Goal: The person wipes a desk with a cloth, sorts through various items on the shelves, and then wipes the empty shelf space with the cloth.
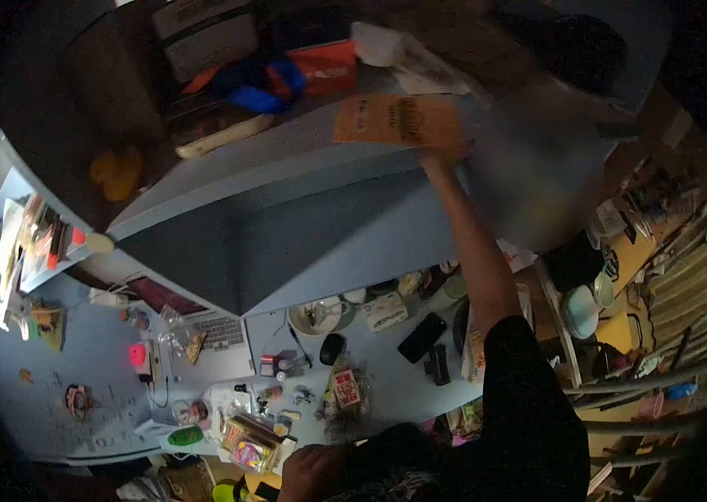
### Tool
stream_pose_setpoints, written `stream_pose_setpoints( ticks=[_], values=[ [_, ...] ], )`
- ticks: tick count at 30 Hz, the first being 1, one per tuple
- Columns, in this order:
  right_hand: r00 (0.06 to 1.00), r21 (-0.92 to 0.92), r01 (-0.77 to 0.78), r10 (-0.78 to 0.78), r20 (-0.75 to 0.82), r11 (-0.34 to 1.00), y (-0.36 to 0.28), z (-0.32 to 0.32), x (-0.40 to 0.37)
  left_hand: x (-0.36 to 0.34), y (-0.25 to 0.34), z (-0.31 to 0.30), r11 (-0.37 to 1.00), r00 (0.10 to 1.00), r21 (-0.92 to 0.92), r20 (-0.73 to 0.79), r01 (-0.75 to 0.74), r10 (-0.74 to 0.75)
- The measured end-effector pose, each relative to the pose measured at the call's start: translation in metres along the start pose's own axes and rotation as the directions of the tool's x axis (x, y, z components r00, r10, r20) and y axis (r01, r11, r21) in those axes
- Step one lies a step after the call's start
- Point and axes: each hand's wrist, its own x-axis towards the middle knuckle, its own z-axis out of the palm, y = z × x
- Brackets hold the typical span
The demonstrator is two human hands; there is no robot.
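Observation:
My right hand (439,161) is raised to the shelf's front edge, with its fingers closed on the lower edge of a flat orange printed packet (395,120). Dark lettering covers the packet, but it is too blurred to read. Behind it on the shelf lie a crumpled white bag (403,58) and a red-orange box (326,69). Low in the view, my left hand (316,470) is close to my body, near a clear bag of packaged items (249,439) at the desk's front. Its fingers are in shadow and partly cut off.
A bright blue item (278,88) and a yellow duck figure (117,171) sit on the shelf. Below are an open laptop (224,343), a white bowl (318,316), a black phone (422,337) and a red-and-white card pack (346,388). A large blurred patch hides the shelf's right end.

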Motion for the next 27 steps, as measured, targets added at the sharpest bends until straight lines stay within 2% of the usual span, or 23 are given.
stream_pose_setpoints(
  ticks=[1, 2, 3, 5, 6, 7, 8, 9, 10, 11, 12, 14, 15, 16, 17, 19, 20, 21, 22, 24, 25, 27],
  values=[
    [0.980, 0.495, -0.191, 0.191, 0.052, 0.848, -0.020, 0.004, 0.001, -0.009, 0.001, -0.001, 1.000, 0.999, -0.002, -0.015, 0.030, -0.030],
    [0.925, 0.832, -0.333, 0.326, 0.196, 0.443, -0.039, 0.007, 0.002, -0.016, 0.002, -0.002, 0.999, 0.998, -0.007, -0.030, 0.053, -0.053],
    [0.926, 0.838, -0.335, 0.315, 0.209, 0.430, -0.041, 0.033, -0.009, -0.024, 0.004, -0.004, 0.997, 0.996, -0.013, -0.042, 0.073, -0.073],
    [0.907, 0.647, -0.400, 0.177, 0.383, 0.649, -0.056, 0.078, -0.034, -0.038, 0.005, -0.001, 0.995, 0.994, -0.020, -0.056, 0.093, -0.094],
    [0.907, 0.649, -0.398, 0.171, 0.385, 0.648, -0.117, 0.046, -0.034, -0.042, -0.004, 0.007, 0.999, 0.998, -0.015, -0.046, 0.043, -0.044],
    [0.963, 0.183, -0.021, -0.029, 0.266, 0.983, -0.181, 0.014, -0.021, -0.045, -0.010, 0.012, 1.000, 0.999, -0.010, -0.039, -0.011, 0.010],
    [0.925, -0.375, 0.356, -0.266, 0.269, 0.856, -0.240, -0.028, -0.012, -0.049, -0.013, 0.012, 1.000, 0.999, -0.009, -0.049, -0.010, 0.010],
    [0.925, -0.371, 0.360, -0.275, 0.263, 0.856, -0.239, -0.029, -0.006, -0.052, -0.017, 0.011, 0.999, 0.996, 0.002, -0.072, -0.053, 0.053],
    [0.833, -0.194, 0.378, -0.240, 0.499, 0.905, -0.228, -0.032, 0.003, -0.058, -0.021, 0.007, 0.995, 0.991, 0.013, -0.091, -0.095, 0.095],
    [0.670, -0.017, 0.346, -0.234, 0.704, 0.938, -0.219, -0.033, 0.008, -0.064, -0.023, 0.002, 0.996, 0.991, 0.014, -0.100, -0.090, 0.091],
    [0.664, -0.011, 0.361, -0.249, 0.705, 0.933, -0.212, -0.027, 0.011, -0.068, -0.025, -0.001, 0.997, 0.991, 0.014, -0.107, -0.079, 0.080],
    [0.831, -0.149, 0.141, -0.035, 0.556, 0.979, -0.199, -0.010, 0.008, -0.076, -0.031, -0.001, 0.997, 0.989, 0.007, -0.124, -0.075, 0.075],
    [0.831, -0.155, 0.149, -0.039, 0.555, 0.977, -0.205, 0.009, -0.004, -0.083, -0.035, 0.001, 0.998, 0.990, 0.021, -0.126, -0.059, 0.061],
    [0.951, -0.219, 0.174, -0.106, 0.291, 0.960, -0.224, 0.033, -0.023, -0.088, -0.039, 0.003, 0.998, 0.991, 0.034, -0.122, -0.043, 0.047],
    [0.983, -0.286, 0.177, -0.183, 0.008, 0.942, -0.245, 0.049, -0.038, -0.093, -0.042, 0.006, 0.998, 0.991, 0.027, -0.120, -0.047, 0.050],
    [0.973, -0.029, 0.229, -0.230, -0.027, 0.973, -0.294, 0.059, -0.047, -0.101, -0.044, 0.011, 0.998, 0.984, 0.047, -0.168, -0.051, 0.058],
    [0.954, 0.053, 0.158, -0.166, 0.248, 0.986, -0.330, 0.040, -0.041, -0.104, -0.043, 0.011, 0.998, 0.985, 0.049, -0.165, -0.045, 0.052],
    [0.854, 0.114, 0.067, -0.116, 0.507, 0.991, -0.363, 0.024, -0.035, -0.107, -0.040, 0.009, 0.999, 0.984, 0.033, -0.175, -0.035, 0.041],
    [0.855, 0.119, 0.061, -0.114, 0.507, 0.991, -0.376, 0.038, -0.043, -0.109, -0.038, 0.008, 0.999, 0.983, 0.018, -0.183, -0.027, 0.030],
    [0.977, 0.468, -0.006, -0.095, 0.193, 0.884, -0.386, 0.064, -0.060, -0.110, -0.033, 0.001, 0.999, 0.987, 0.017, -0.160, -0.027, 0.029],
    [0.977, 0.466, -0.012, -0.088, 0.192, 0.885, -0.386, 0.059, -0.060, -0.111, -0.030, -0.001, 0.999, 0.990, 0.007, -0.138, -0.033, 0.034],
    [0.959, 0.427, 0.274, -0.276, -0.057, 0.862, -0.377, 0.045, -0.055, -0.114, -0.030, 0.000, 1.000, 0.991, 0.003, -0.130, -0.017, 0.017]
  ],
)
